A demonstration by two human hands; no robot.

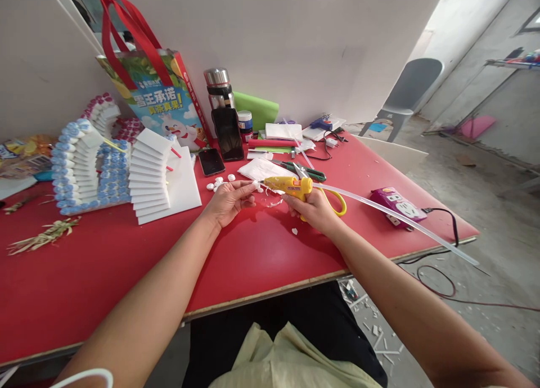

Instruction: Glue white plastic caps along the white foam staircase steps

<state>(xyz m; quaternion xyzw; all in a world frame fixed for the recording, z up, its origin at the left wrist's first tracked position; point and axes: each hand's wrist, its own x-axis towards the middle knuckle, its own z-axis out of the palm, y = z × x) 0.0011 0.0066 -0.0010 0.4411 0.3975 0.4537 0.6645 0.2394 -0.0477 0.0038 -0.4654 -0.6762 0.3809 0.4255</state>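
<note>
Right hand [315, 209] is wrapped around the yellow glue gun [284, 185], closed on its handle, with the body sitting above the fingers and the nozzle pointing across to the left hand [230, 203]. And that left hand has thumb and fingertips pinched shut on a small white piece [255, 185], right at the nozzle's tip; it's tiny from up here, so whether the two actually touch I can't quite tell. Out of the back of the gun runs a long translucent glue stick [396, 215], sloping off to the right, past the purple power strip [397, 207] and out beyond the edge of the red table [270, 264].

Just beyond the left hand, a little cluster of white round pieces [218, 181] lies loose on the tabletop. White sheeting [259, 168] lies crumpled behind the gun, with green-handled pliers [310, 172] next to it. Further back, one phone [211, 162] lies flat while a second phone [228, 134] leans upright against the steel flask [218, 87]. Over on the left, stepped white blocks [148, 174] stand on a white board [185, 180], beside the blue-and-white stacked piece [90, 168], with the printed bag [164, 104] behind them.
</note>
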